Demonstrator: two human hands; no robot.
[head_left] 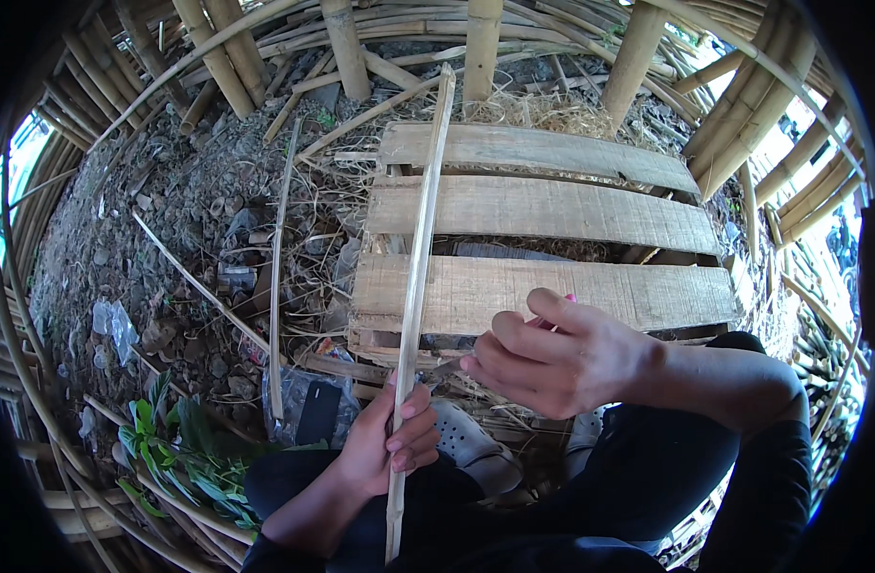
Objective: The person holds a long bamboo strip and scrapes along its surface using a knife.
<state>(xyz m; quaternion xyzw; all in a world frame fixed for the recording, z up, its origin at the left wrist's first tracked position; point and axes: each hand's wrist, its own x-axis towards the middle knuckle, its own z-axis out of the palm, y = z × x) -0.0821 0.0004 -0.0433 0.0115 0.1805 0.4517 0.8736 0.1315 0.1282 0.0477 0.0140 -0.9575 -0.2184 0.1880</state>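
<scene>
My left hand [399, 435] is wrapped round the lower part of a long, pale split bamboo strip [423, 244]. The strip stands slantwise before me, its top reaching past the far slats and its lower end coming down over my lap. To the right of it, my right hand [561, 358] is curled closed around what looks like a small knife [447, 368]. A thin grey blade shows pointing toward the strip, and a bit of pink peeks out by the thumb. Most of the knife is hidden by the fingers.
A low platform of wooden slats [542, 205] lies ahead. Loose bamboo strips [280, 258] and plastic scraps [115, 328] litter the stony ground at left. A dark flat object [319, 413] and green leaves [184, 454] lie near my left knee. Bamboo poles [483, 48] stand around; my grey clogs [475, 444] are below.
</scene>
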